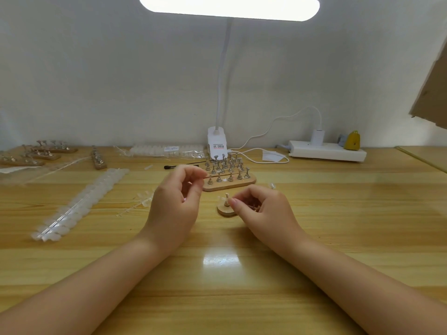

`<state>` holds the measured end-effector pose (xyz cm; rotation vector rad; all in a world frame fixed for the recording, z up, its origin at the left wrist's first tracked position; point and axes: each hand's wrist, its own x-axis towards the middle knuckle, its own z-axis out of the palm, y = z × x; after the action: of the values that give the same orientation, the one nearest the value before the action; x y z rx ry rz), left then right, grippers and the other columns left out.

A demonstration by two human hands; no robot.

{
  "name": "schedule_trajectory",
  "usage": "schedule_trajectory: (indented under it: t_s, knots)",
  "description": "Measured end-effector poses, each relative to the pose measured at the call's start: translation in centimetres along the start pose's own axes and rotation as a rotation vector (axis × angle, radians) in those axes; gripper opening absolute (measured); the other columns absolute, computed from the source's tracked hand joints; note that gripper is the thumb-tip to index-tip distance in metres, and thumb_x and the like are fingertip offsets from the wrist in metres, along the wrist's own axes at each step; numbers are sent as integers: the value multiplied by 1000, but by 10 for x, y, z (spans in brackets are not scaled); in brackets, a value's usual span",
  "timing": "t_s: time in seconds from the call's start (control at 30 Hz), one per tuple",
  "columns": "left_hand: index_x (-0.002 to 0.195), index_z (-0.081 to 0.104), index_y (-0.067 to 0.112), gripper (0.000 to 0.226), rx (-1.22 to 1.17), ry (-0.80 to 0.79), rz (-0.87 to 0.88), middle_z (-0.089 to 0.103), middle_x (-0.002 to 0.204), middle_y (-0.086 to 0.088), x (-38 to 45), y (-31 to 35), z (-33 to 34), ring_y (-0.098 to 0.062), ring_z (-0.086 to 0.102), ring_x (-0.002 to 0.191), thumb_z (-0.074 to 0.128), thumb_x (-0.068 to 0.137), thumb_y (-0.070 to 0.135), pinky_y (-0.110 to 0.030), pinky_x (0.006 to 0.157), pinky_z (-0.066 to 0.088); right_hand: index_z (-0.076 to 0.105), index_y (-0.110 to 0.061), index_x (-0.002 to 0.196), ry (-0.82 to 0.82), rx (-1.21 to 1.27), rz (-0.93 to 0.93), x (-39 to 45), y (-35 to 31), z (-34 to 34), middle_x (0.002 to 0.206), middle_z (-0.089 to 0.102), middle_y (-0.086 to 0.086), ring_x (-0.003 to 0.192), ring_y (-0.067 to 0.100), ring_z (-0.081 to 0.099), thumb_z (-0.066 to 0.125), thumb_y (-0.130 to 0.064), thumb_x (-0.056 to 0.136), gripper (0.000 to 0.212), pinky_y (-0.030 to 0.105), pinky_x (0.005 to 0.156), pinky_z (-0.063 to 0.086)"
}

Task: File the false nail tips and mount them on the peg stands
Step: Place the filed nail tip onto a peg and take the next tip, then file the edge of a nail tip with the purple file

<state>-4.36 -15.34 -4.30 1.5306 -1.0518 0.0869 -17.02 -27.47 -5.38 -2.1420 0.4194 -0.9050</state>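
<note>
Wooden peg stand (226,208) sits just beside right hand (262,209) grip

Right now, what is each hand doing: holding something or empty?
Left hand: fingers curled, fingertips pinched together; whether they hold anything cannot be told.
Right hand: fingers curled beside the small round peg stand; what it holds cannot be told.

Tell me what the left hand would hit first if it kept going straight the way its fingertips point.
The left hand has its fingertips aimed right and slightly away, so it would likely meet the peg board first, at its near left pegs. Depth is hard to judge here.
</note>
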Motion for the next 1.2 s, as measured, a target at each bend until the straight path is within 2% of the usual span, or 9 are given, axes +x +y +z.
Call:
schedule_trajectory:
  t_s: [0.1,0.2,0.43,0.6,0.7,0.77,0.9,1.03,1.2]
  knots:
    - [99,61,31,21,86,-118,-66,62,79,10,-3,2,4,-5,55,64,61,91,11,-16,59,46,72,-11,85,11,89,20,0,-1,-1,72,67,-7,65,-2,57,70,-16,87,6,13,62,42]
    - [94,67,32,18,47,-128,-225,67,81,5,-5,2,9,-11,61,69,62,91,15,-25,67,52,73,-12,85,6,120,13,0,-1,-1,74,70,-1,66,6,59,71,-18,86,7,20,63,47]
    - [89,72,24,12,-83,-103,-321,67,74,5,-2,8,7,-4,59,63,65,89,14,-24,63,54,74,-20,92,-35,179,29,-1,0,-1,66,68,-20,58,-4,55,77,-22,79,14,8,57,40]
    - [88,70,26,10,80,116,-167,65,75,9,32,-1,-24,4,53,56,64,89,18,-9,53,43,65,-20,118,-11,155,72,-1,-1,1,87,68,-10,62,1,51,74,-29,82,38,14,60,42]
    - [97,70,27,12,255,250,-165,69,87,11,50,-21,-50,1,59,71,61,91,24,-16,61,43,66,-19,111,-26,153,86,0,-1,0,85,67,-6,64,1,52,71,-29,85,29,18,60,45]
    - [109,71,23,21,371,268,-217,72,96,4,53,-38,-60,1,54,64,59,93,25,-20,62,42,67,-19,103,-36,140,82,-1,-1,0,83,66,0,63,1,52,70,-28,86,19,18,60,45]
    - [124,62,18,30,420,240,-236,69,93,3,49,-48,-56,-9,54,68,56,94,19,-27,70,43,67,-19,94,-52,116,69,-1,-2,0,83,67,3,63,1,51,67,-26,89,9,17,58,43]
    - [105,59,22,17,248,192,-99,66,90,8,39,-23,-37,-5,64,80,64,91,16,-9,63,44,68,-17,89,-73,137,36,-1,-3,-1,76,66,-1,61,0,51,65,-23,91,7,16,58,43]
    - [90,69,21,19,198,-74,121,69,79,12,6,3,-2,0,65,76,77,77,9,-8,67,49,69,-18,81,-127,208,12,-3,-5,-2,62,64,-13,56,-1,55,65,-22,90,11,14,56,43]
